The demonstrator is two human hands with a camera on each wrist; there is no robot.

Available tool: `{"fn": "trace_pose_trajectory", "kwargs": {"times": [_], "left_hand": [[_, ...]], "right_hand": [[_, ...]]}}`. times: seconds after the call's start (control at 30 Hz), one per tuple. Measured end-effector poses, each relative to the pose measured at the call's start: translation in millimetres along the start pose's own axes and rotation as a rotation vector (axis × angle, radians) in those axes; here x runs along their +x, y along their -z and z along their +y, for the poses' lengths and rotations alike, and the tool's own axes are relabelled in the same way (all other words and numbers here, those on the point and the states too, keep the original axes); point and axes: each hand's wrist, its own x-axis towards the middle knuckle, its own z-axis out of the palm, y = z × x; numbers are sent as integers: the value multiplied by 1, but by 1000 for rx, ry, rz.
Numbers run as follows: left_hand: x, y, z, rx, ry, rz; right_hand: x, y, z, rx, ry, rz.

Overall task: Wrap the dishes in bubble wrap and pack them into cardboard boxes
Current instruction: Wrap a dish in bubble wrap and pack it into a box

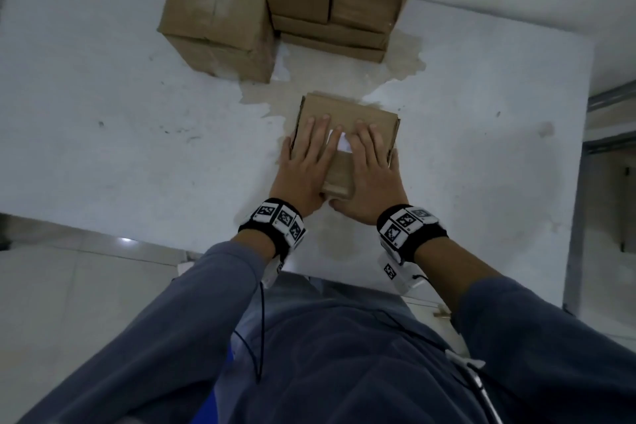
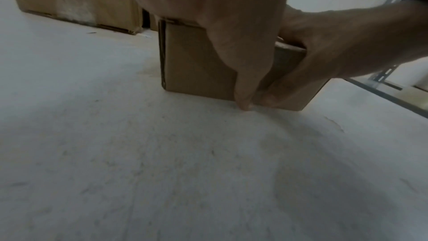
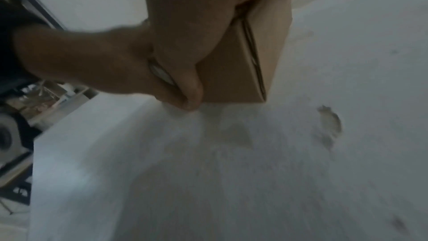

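Note:
A small brown cardboard box stands on the white table in front of me. My left hand lies flat on the left part of its top, fingers straight. My right hand lies flat on the right part. Between the two hands a white patch shows on the lid. In the left wrist view my left thumb runs down the near face of the box to the table. The right thumb does the same on the box. No dish or bubble wrap is visible.
Several larger cardboard boxes are stacked at the far side of the table, just behind the small one. A worn brown patch marks the tabletop. A metal shelf frame stands beyond the right edge.

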Motion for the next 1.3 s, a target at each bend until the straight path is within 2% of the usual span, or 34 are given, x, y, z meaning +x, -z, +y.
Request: {"fn": "trace_pose_trajectory", "kwargs": {"times": [0.23,0.33,0.4,0.47,0.53,0.6,0.63,0.7,0.77,0.83,0.93,1.07,1.2,1.3], "left_hand": [[2,-3,4,23,29,34],[3,1,8,-65,75,-31],[3,8,3,-164,31,-44],[2,14,-12,-411,-59,-33],[-1,28,-30,-757,0,-23],[-2,28,-45,-871,219,93],[-1,26,-50,-912,355,90],[1,23,-56,-1036,506,-72],[2,26,-56,-1128,470,-242],[0,28,-57,-1160,429,-274],[-11,36,-67,-1288,416,-232],[-29,60,-101,-1419,384,-82],[-37,104,-151,-1506,389,97],[-20,132,-197,-1527,403,192]], "right_hand": [[4,-3,-4,-148,17,-35],[7,4,-1,-130,36,-71],[9,9,6,-39,89,-118],[10,19,15,207,80,-75],[7,30,25,398,-64,90],[6,33,29,513,-314,165],[7,32,27,592,-447,116],[13,26,16,725,-639,-22],[17,21,5,792,-705,-49],[19,21,-5,839,-733,-24],[17,26,-22,891,-712,10],[26,39,-56,953,-596,119],[62,71,-104,990,-442,212],[102,94,-140,1006,-383,242]]}}
